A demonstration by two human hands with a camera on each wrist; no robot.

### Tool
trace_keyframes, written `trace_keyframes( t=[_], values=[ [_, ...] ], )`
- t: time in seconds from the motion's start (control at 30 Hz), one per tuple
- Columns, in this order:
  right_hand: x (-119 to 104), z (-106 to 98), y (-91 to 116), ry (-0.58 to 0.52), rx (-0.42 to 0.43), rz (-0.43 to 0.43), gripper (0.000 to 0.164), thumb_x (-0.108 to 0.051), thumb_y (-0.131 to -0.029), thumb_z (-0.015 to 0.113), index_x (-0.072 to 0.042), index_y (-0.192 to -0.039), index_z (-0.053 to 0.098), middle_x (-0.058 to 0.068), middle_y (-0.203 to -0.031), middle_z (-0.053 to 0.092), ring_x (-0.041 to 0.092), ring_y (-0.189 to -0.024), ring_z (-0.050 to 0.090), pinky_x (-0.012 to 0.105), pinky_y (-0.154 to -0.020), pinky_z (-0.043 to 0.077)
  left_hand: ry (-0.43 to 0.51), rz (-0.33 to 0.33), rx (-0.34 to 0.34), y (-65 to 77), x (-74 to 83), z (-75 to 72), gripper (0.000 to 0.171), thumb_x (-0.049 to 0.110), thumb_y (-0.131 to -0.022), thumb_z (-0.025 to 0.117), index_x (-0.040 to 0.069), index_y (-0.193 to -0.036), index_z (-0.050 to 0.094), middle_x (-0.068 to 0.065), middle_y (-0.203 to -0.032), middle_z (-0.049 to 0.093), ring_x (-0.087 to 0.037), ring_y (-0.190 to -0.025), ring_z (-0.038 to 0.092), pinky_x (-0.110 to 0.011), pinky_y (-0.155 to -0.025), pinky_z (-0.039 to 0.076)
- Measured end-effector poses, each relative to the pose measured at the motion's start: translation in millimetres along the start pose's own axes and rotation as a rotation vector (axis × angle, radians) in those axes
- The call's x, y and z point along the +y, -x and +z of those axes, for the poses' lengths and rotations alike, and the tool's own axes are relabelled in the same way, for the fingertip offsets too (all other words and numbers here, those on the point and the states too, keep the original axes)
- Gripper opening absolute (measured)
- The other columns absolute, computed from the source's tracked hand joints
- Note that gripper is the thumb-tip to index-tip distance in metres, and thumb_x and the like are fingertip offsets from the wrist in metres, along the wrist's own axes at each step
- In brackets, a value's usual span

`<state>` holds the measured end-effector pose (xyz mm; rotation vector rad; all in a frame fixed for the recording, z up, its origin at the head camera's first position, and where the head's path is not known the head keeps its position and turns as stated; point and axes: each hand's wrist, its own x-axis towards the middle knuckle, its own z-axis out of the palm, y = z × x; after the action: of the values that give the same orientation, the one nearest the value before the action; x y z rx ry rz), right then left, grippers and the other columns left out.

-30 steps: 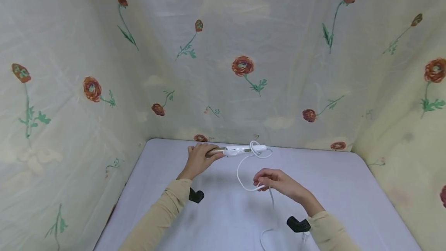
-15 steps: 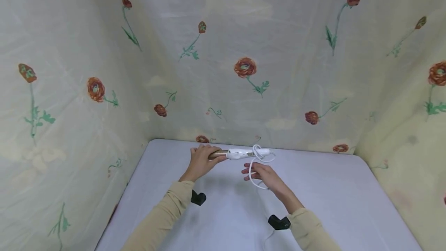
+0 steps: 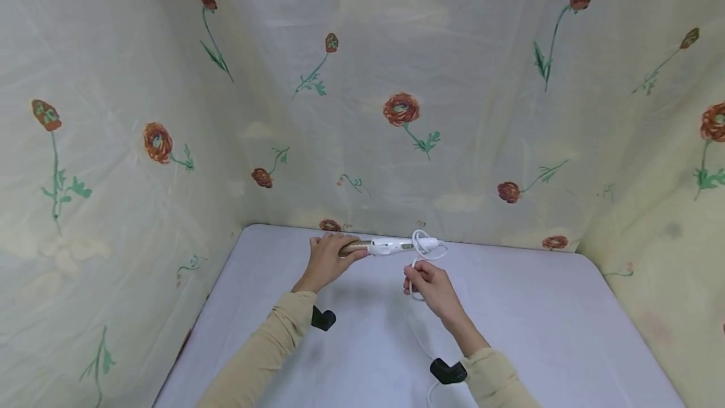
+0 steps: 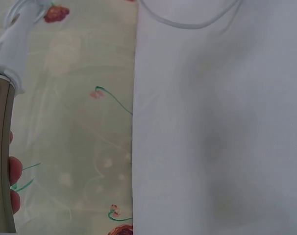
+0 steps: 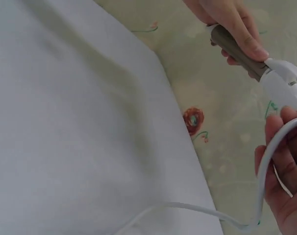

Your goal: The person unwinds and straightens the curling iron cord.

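A curling iron [image 3: 389, 246] with a white handle and a gold-brown barrel [image 4: 1, 161] is held level above the far part of the table. My left hand [image 3: 324, 262] grips the barrel, its fingers wrapped around it, as the right wrist view also shows. Around the end of the white handle the white cord [image 5: 190, 207] makes loose loops. Just below that end, my right hand [image 3: 436, 289] pinches the cord between thumb and fingers. In the right wrist view the cord runs across the fingers [image 5: 281, 169], and the thumb is out of sight.
Under both hands lies a white table [image 3: 538, 307] with rounded far corners. Flower-printed cloth [image 3: 351, 112] hangs behind it and on both sides. Black wrist mounts [image 3: 447, 371] sit at both sleeves. The cord trails down past the right wrist toward the near side.
My right hand has moved left and up toward the handle's end, and its fingers have closed on the cord after loosening. The left hand keeps holding the curling iron in nearly the same place.
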<state>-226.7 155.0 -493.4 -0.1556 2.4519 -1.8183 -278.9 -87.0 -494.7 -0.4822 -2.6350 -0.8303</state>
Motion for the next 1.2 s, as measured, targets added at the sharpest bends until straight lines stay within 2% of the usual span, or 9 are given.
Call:
trace_keyframes(
  t=[0.13,0.23,0.43,0.57,0.7,0.87,1.0,1.2],
  values=[
    [9,3,7,-0.040,-0.012,-0.049,0.033,-0.031,-0.101,0.044,-0.001,-0.096,0.056,0.010,-0.075,0.055,0.013,-0.063,0.058,0.027,-0.066,0.050,0.028,-0.001,0.021,-2.0,1.8,-2.3,0.048,0.054,-0.080,0.065,0.020,-0.114,0.069,0.000,-0.106,0.070,-0.020,-0.095,0.057,-0.038,-0.075,0.020],
    [16,6,11,-0.043,-0.049,-0.047,0.035,-0.031,-0.103,0.040,0.000,-0.097,0.056,0.008,-0.075,0.051,0.013,-0.061,0.054,0.027,-0.064,0.048,0.031,0.001,0.034,-3.1,1.8,-5.4,0.047,0.054,-0.081,0.065,0.020,-0.113,0.069,0.001,-0.103,0.070,-0.020,-0.093,0.056,-0.038,-0.075,0.021],
    [25,7,11,-0.026,-0.092,0.030,0.032,-0.026,-0.102,0.042,0.001,-0.099,0.059,0.006,-0.075,0.055,0.014,-0.067,0.056,0.025,-0.069,0.046,0.056,0.002,0.043,-3.0,-1.6,-10.7,0.049,0.055,-0.080,0.064,0.022,-0.115,0.068,0.001,-0.104,0.069,-0.020,-0.095,0.054,-0.038,-0.076,0.020],
    [32,3,7,0.020,-0.128,0.039,0.033,-0.029,-0.101,0.045,-0.002,-0.100,0.062,0.006,-0.077,0.057,0.014,-0.071,0.057,0.027,-0.074,0.047,0.059,0.030,0.042,-2.4,-2.3,-12.9,0.049,0.055,-0.080,0.064,0.023,-0.116,0.068,0.001,-0.107,0.069,-0.020,-0.099,0.055,-0.038,-0.077,0.020],
    [41,-5,2,0.075,-0.192,0.001,0.034,-0.033,-0.100,0.045,-0.004,-0.100,0.063,0.007,-0.076,0.055,0.015,-0.072,0.056,0.031,-0.076,0.048,0.073,0.060,0.024,0.7,-2.1,-15.0,0.046,0.050,-0.079,0.069,0.021,-0.115,0.068,0.001,-0.110,0.069,-0.021,-0.100,0.056,-0.039,-0.077,0.021],
    [54,-17,-3,0.127,-0.269,-0.088,0.036,-0.030,-0.101,0.045,0.001,-0.101,0.062,0.007,-0.075,0.054,0.011,-0.069,0.055,0.032,-0.071,0.050,0.089,0.054,-0.010,7.6,-2.7,-14.9,0.040,0.044,-0.079,0.072,0.022,-0.112,0.069,0.002,-0.110,0.069,-0.020,-0.104,0.055,-0.039,-0.078,0.021],
    [60,-26,-8,0.191,-0.300,-0.151,0.035,-0.026,-0.101,0.046,0.006,-0.103,0.062,0.007,-0.075,0.055,0.008,-0.068,0.053,0.029,-0.066,0.050,0.078,0.046,-0.027,10.4,-4.7,-13.4,0.041,0.048,-0.079,0.070,0.023,-0.111,0.069,0.004,-0.107,0.069,-0.017,-0.100,0.054,-0.037,-0.078,0.020],
    [57,-44,-20,0.288,-0.322,-0.199,0.030,-0.022,-0.101,0.046,0.002,-0.104,0.063,0.012,-0.079,0.057,0.008,-0.068,0.051,0.026,-0.064,0.049,0.081,0.064,-0.028,10.7,-5.5,-12.7,0.038,0.046,-0.079,0.071,0.023,-0.110,0.069,0.005,-0.103,0.070,-0.016,-0.093,0.053,-0.038,-0.078,0.020]
  ],
)
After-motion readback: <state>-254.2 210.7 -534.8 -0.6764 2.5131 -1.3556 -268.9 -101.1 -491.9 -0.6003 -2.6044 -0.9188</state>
